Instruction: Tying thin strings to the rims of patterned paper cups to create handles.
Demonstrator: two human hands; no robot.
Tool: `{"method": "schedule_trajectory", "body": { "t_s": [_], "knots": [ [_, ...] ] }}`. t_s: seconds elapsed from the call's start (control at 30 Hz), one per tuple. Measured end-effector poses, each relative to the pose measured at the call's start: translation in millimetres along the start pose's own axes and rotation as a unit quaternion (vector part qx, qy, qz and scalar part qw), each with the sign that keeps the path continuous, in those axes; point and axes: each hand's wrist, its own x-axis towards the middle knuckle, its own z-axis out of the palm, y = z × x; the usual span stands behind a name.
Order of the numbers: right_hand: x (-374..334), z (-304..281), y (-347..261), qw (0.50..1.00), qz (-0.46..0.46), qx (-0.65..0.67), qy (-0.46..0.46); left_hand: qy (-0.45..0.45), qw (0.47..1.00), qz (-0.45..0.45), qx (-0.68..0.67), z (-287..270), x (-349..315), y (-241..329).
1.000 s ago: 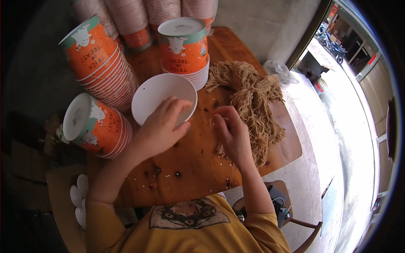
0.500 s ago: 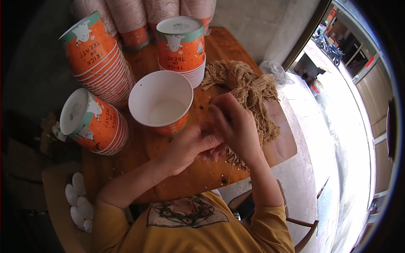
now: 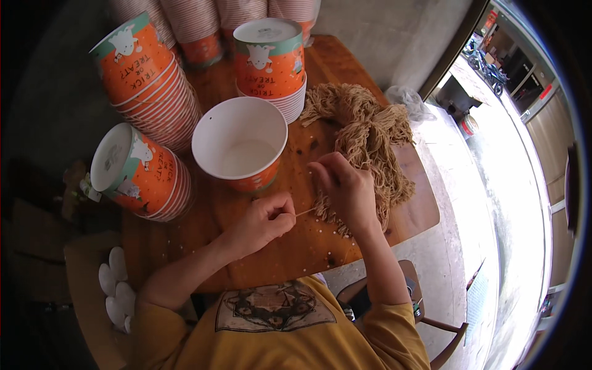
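My left hand (image 3: 266, 222) is closed, thumb pressed against the curled fingers, pinching a thin tan cord (image 3: 305, 213). That cord stretches rightward, toward the underside of my right hand (image 3: 346, 188). My right hand is raised over the table with fingers curled and thumb drawn in; what they hold, if anything, is hidden. A large paper bucket (image 3: 239, 139), white inside and orange outside, stands mouth up just beyond my left hand. It has a small dark hole near its rim. Beside my right hand lies a bundle of tan cords (image 3: 370, 126), gathered at its middle.
Upside-down stacks of orange buckets stand behind (image 3: 271, 61), at far left (image 3: 145, 74) and at near left (image 3: 145, 176). More wrapped stacks (image 3: 191, 31) line the wall. White discs (image 3: 117, 290) lie in a cardboard box left of the wooden table (image 3: 407, 216). A chair (image 3: 410, 277) is lower right.
My hands, close together before, have drawn apart. The left has moved left and the right slightly right and down, and the cord now shows taut from my left hand.
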Motion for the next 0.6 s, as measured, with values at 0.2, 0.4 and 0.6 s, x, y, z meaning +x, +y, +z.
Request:
{"method": "schedule_trajectory", "body": {
  "t_s": [0.2, 0.4, 0.6],
  "knots": [
    [-14, -3, 9, 0.964, 0.118, 0.120, -0.206, 0.084, 0.987, 0.056, 0.128, -7, -10, 8],
    [-40, 18, 0, 0.913, 0.113, 0.338, -0.199, 0.084, 0.972, 0.069, 0.206, -6, -10, 17],
    [-41, 17, -9, 0.938, 0.141, 0.253, -0.193, 0.077, 0.959, 0.037, 0.270, -8, -13, 25]
  ]
}}
